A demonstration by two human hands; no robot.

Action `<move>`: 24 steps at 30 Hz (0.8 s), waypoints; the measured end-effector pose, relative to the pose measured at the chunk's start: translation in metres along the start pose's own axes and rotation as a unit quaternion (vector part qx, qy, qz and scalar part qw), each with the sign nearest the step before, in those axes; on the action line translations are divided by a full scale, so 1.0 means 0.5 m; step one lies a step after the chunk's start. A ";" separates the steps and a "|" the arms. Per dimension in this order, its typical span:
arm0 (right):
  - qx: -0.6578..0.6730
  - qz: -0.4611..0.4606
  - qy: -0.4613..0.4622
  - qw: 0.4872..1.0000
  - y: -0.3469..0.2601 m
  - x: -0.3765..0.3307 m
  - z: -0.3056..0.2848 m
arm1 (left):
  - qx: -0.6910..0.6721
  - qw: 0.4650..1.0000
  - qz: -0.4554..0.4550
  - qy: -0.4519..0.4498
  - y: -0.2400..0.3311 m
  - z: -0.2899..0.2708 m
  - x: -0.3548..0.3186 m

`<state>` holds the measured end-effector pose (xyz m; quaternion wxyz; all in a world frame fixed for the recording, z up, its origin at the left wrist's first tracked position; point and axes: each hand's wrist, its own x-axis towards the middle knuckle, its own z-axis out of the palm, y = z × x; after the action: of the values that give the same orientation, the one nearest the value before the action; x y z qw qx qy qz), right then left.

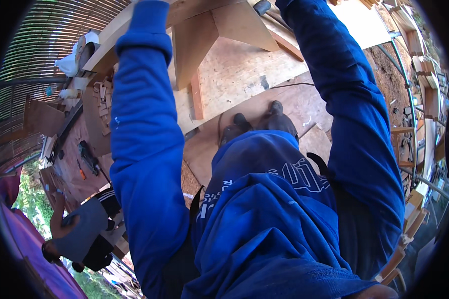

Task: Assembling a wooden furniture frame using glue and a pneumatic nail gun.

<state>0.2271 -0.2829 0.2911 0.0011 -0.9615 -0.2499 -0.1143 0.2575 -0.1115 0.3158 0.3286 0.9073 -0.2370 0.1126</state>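
Both my arms, in blue sleeves, reach forward past the upper edge, so my left hand and my right hand are out of view. My left cuff crosses a long pale wooden beam. Between the sleeves, brown board pieces with pointed ends stand or lie on a pale plywood worktop; how they are joined is cut off. A narrow reddish wood strip lies below them. Close to my right sleeve is another wood strip, beside a dark rounded tool end.
My shoes stand before the worktop. A power tool and an orange-handled tool lie on a surface at left. A person in grey is at lower left. Timber racks line the right side.
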 end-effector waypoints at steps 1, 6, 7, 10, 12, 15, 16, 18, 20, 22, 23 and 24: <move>0.082 0.028 0.040 0.995 -0.023 -0.001 -0.009 | 0.055 0.998 0.013 -0.039 -0.059 0.045 0.019; 0.051 0.049 0.149 0.986 -0.056 -0.027 -0.045 | 0.160 0.977 0.026 -0.141 -0.161 0.062 0.078; 0.150 0.168 0.308 0.924 -0.047 -0.056 -0.019 | 0.136 0.970 0.093 -0.176 -0.133 0.082 0.069; 0.239 0.144 0.564 0.777 -0.078 -0.141 0.014 | 0.021 0.965 0.035 -0.258 -0.096 0.059 0.043; 0.279 0.123 0.612 0.729 -0.088 -0.267 0.067 | 0.031 0.970 0.004 -0.239 -0.075 0.031 0.017; 0.376 0.241 0.507 0.737 -0.061 -0.480 0.215 | 0.046 0.975 -0.017 -0.217 -0.082 0.029 0.017; 0.454 0.387 0.448 0.666 -0.023 -0.560 0.300 | 0.048 0.976 -0.011 -0.214 -0.089 0.043 0.028; 0.242 0.486 0.324 0.775 0.091 -0.646 0.386 | 0.072 0.978 -0.014 -0.195 -0.103 0.034 0.024; 0.022 0.447 0.235 0.863 0.244 -0.710 0.526 | 0.075 0.970 -0.044 -0.228 -0.090 0.014 0.035; 0.014 0.544 0.096 0.833 0.336 -0.742 0.618 | 0.085 0.969 -0.006 -0.231 -0.067 0.025 0.024; 0.059 0.570 -0.014 0.819 0.363 -0.717 0.614 | 0.113 0.970 0.032 -0.214 -0.058 0.020 0.006; 0.021 0.567 -0.003 0.824 0.382 -0.727 0.642 | 0.134 0.967 0.079 -0.202 -0.052 0.025 0.002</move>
<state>0.0804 -0.6056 -0.0910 0.0848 -0.9339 0.3367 -0.0851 0.2723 -0.1025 0.2927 0.1390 0.9255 -0.3520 -0.0170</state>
